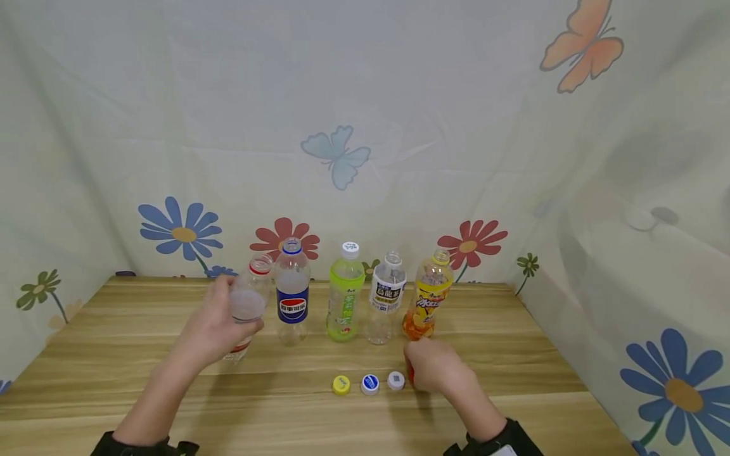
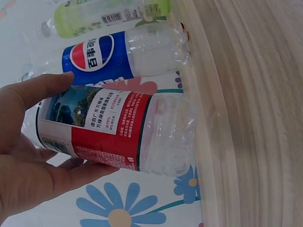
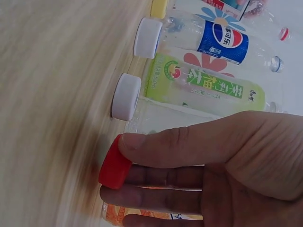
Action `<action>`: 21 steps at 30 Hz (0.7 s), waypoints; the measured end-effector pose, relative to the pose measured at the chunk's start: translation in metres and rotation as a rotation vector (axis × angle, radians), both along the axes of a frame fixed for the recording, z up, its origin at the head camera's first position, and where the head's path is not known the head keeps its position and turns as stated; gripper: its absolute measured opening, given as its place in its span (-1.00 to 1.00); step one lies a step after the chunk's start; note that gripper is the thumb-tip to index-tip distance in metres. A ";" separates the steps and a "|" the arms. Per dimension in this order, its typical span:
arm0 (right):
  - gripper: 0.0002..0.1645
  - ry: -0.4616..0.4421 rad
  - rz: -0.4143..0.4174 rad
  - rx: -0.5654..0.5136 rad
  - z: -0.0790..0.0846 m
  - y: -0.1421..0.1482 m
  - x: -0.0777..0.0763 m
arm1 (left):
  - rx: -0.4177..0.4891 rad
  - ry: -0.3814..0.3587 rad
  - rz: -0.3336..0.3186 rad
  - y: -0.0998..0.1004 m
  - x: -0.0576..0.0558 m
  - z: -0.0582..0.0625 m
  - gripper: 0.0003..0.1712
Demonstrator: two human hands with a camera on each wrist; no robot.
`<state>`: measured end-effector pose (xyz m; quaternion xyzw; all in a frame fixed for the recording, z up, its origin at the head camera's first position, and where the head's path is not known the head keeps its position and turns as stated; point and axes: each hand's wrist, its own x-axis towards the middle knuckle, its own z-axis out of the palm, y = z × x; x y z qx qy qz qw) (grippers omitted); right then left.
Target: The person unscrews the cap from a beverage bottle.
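Note:
On the left, my left hand (image 1: 213, 326) grips a clear plastic water bottle (image 2: 109, 127) with a red label. Its mouth, with a red ring, has no cap and leans slightly right in the head view. Whether its base touches the table cannot be told. Near the table's surface, my right hand (image 1: 439, 366) pinches a red bottle cap (image 3: 115, 163) between thumb and fingers. That cap is at the right end of a row with a white cap (image 1: 396, 380), a white cap with a blue top (image 1: 370, 384) and a yellow cap (image 1: 341, 385).
Behind the caps stand an uncapped Pepsi bottle (image 1: 293, 304), a green drink bottle (image 1: 345, 297) with a white cap, an uncapped clear tea bottle (image 1: 388, 294) and an uncapped orange drink bottle (image 1: 430, 294). A flowered cloth (image 1: 399, 95) surrounds the wooden table (image 1: 274, 411).

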<state>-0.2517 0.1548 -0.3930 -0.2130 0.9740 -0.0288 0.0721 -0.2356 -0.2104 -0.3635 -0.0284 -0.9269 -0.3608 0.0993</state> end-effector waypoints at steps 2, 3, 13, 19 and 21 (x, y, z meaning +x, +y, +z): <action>-0.67 0.003 0.002 0.019 -0.001 0.000 -0.001 | 0.014 0.001 0.012 -0.002 -0.002 -0.002 0.03; -0.68 0.003 0.002 0.028 -0.002 0.000 -0.001 | 0.020 0.002 0.019 -0.004 -0.003 -0.003 0.04; -0.69 -0.021 -0.018 0.051 -0.006 0.001 -0.003 | 0.109 -0.056 0.084 -0.015 -0.009 -0.009 0.11; -0.70 -0.009 -0.014 0.068 -0.007 0.001 -0.003 | 0.122 -0.069 0.109 -0.018 -0.011 -0.011 0.08; -0.70 -0.014 -0.016 0.069 -0.006 0.001 -0.003 | 0.146 -0.073 0.104 -0.020 -0.012 -0.013 0.08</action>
